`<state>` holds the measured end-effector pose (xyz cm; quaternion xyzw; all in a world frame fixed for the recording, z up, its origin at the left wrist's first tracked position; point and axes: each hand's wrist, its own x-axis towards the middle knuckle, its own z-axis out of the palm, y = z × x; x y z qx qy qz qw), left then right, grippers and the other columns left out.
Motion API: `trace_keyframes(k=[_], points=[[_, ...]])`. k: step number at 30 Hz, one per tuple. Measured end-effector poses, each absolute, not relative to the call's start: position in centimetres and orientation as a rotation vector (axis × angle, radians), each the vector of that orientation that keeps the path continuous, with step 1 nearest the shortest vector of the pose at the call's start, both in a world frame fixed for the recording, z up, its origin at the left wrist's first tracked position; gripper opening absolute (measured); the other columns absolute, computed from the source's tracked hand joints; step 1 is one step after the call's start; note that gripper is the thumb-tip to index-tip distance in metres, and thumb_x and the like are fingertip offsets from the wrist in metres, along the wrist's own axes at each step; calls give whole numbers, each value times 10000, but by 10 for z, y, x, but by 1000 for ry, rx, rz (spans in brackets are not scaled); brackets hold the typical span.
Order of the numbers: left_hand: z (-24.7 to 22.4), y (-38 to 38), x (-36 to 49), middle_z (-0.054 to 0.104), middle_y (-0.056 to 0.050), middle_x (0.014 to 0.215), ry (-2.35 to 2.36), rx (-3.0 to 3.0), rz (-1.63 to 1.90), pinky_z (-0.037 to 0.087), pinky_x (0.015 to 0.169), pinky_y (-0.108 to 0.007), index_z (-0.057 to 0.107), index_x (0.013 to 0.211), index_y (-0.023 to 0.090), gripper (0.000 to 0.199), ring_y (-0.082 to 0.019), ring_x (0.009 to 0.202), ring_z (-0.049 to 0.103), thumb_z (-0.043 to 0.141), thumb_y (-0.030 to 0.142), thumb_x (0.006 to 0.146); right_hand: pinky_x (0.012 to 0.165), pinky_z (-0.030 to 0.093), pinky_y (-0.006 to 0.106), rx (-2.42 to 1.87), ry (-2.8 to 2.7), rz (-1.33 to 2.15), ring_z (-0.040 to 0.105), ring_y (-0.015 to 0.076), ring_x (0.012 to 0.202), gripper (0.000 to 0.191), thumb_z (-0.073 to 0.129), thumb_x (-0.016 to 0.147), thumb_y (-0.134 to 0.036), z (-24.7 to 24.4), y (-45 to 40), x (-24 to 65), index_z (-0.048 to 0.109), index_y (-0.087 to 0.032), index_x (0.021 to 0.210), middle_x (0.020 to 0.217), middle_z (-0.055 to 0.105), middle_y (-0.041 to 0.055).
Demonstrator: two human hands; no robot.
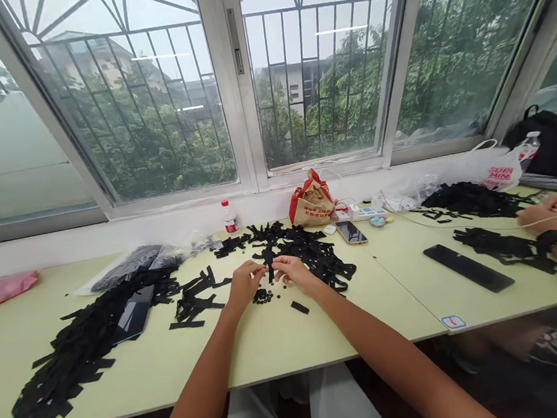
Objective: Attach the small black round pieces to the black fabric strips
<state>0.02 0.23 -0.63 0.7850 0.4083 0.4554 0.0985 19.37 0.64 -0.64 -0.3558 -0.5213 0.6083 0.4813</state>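
Observation:
Between my two hands, a short black strap [271, 273] hangs down over the table. My left hand [247, 281] pinches it from the left side, and my right hand [292, 273] grips it from the right with bent fingers. Just below them lies a small cluster of black rings [262, 297]. One loose black strip [300, 308] rests in front of my right hand. Behind and to the right spreads a heap of black straps [321, 258]. A smaller group of black strips [196, 302] lies left of my left hand. Fine details at the fingertips are too small to make out.
A long pile of black straps [68, 354] partly covers a dark tablet [136, 312] at left. Along the window stand a bottle [229, 218] and a paper bag [311, 204]. A phone [351, 232] lies nearby. At right, a co-worker's hands [545, 215] hold a cord near a black case [469, 268].

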Motion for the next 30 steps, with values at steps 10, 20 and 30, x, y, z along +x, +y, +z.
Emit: trace_keyframes(k=[10,20,30], points=[[-3,1,1,692,-32,814,1244,2273,1391,471,644,-271,763,841,233,152,-146,681,601,673,349,878,485,372,220,-871,-1302,1488,637,135,622,285,756,722,-395,-6,6,193,652,-177,872,758,658,25],[-5,5,5,721,-44,815,1190,1893,1248,470,621,-273,754,850,183,288,-162,687,608,680,461,832,462,319,229,-876,-1314,1386,485,89,517,362,771,686,-457,-6,8,190,666,-182,897,641,578,-32],[-1,2,7,677,-38,737,1132,1752,1235,426,597,-264,744,824,156,375,-139,641,543,705,528,792,454,300,227,-782,-1340,1346,458,93,521,383,772,699,-475,-10,10,189,642,-196,927,634,549,-37]])
